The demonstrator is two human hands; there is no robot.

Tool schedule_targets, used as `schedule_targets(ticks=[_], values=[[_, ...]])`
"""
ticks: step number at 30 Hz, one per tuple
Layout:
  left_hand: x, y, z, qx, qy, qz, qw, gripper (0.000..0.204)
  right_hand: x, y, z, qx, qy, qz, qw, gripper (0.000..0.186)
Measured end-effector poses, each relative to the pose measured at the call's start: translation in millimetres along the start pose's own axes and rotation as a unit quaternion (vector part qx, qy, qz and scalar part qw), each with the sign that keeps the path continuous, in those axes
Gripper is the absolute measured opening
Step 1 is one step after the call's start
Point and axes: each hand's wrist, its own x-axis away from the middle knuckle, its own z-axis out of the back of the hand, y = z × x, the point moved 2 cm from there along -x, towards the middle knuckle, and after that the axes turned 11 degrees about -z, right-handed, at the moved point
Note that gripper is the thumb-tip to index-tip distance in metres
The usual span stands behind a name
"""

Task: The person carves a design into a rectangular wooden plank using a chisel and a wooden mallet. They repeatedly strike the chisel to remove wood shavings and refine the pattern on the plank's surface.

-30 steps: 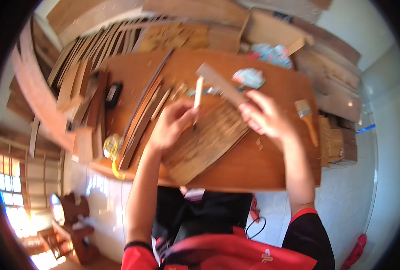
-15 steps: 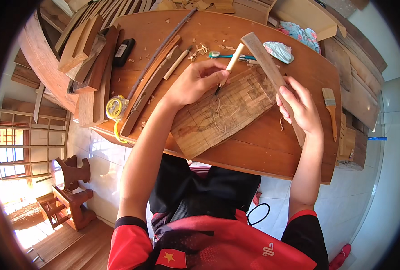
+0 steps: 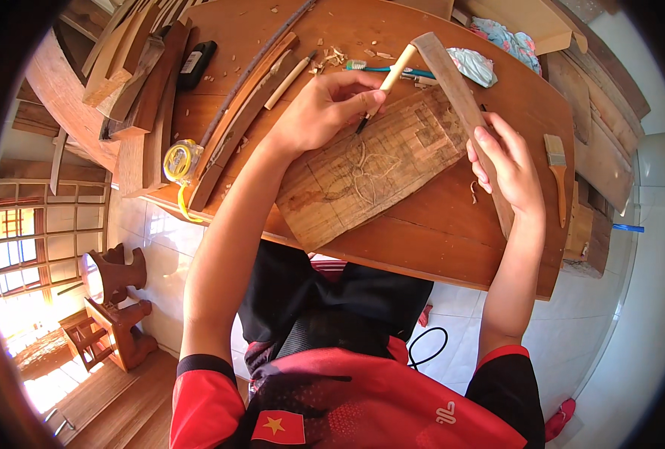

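A carved wooden board (image 3: 332,198) is being supported by the desk (image 3: 437,247) at the centre of the frame. One pale-handled chisel (image 3: 397,67) is being pinched between thumb and fingers by the partly curled left hand (image 3: 314,116); one flat wooden bar (image 3: 456,86) is being gripped by the closed right hand (image 3: 510,166). The board's upper right end is being crossed by the bar, and part of its upper edge is being covered by the left hand. One toothbrush (image 3: 377,69), at the upper centre, is being interrupted from view by the chisel handle. One tape measure (image 3: 181,161) is being seen at the left, one paintbrush (image 3: 557,168) at the right, and one slender wooden-handled tool (image 3: 286,86) and one black box-like object (image 3: 196,63) at the upper left. Whether the board is being touched by the chisel's dark tip cannot be told, nor whether its handle is being met by the bar.
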Motion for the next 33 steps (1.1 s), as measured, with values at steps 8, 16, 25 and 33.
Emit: schedule_targets(ticks=[8,16,25,33], values=[[0,2,-1,-0.006,-0.009,-0.005,1.000,0.033,0,0,-1,-0.001,0.006,-0.008,1.000,0.033],[-3,9,-3,-0.033,-0.047,-0.016,0.998,0.031,3,-2,5,-0.003,0.015,0.000,1.000,0.033],[-3,-1,-4,-0.037,-0.046,-0.048,0.997,0.031,6,-4,11,-0.016,0.031,0.003,0.999,0.035],[1,3,-6,-0.079,-0.024,-0.047,0.995,0.033,1,-14,18,0.041,0.040,0.026,0.998,0.035]])
